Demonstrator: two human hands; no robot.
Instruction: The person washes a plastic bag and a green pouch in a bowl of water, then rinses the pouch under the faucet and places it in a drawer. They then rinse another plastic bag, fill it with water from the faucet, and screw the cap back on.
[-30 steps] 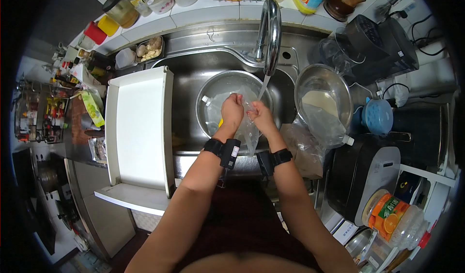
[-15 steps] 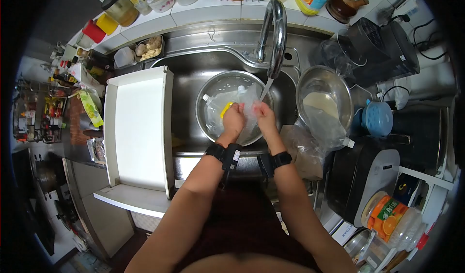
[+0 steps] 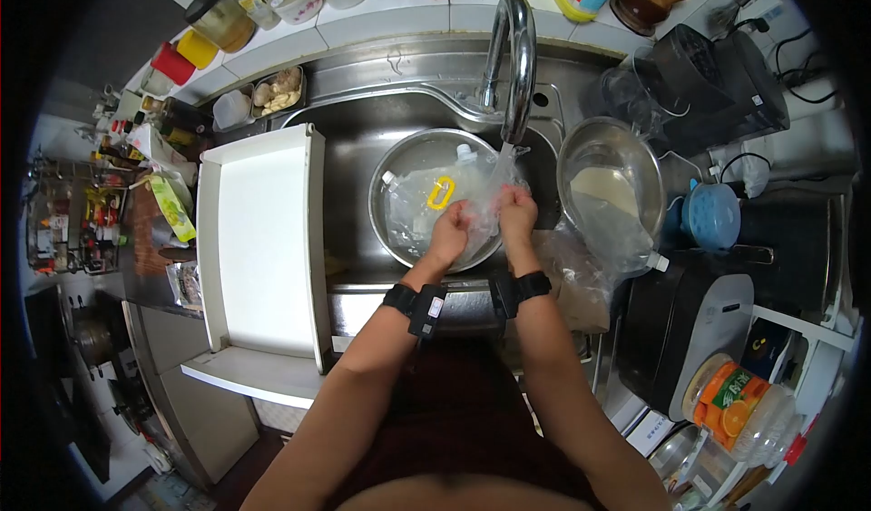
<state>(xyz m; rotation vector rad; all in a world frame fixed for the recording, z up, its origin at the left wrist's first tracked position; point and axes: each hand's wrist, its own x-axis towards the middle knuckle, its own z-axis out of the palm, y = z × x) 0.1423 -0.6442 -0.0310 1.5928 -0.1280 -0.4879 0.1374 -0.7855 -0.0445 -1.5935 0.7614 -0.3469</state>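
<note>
cramped kitchen counter, stainless steel sink (image 3: 358, 162) under a curved chrome tap (image 3: 515, 53) with water running. in the sink, a round steel basin (image 3: 392, 171) holds clear plastic pouches, and a yellow ring (image 3: 441, 192) now lies uncovered there, hidden a second ago. my left hand (image 3: 451, 232) and right hand (image 3: 517, 212) have dropped lower and spread, both clenched on a crumpled clear plastic bag (image 3: 485, 204) under the stream, over the basin's right rim. judgement: rinsing continues.
</note>
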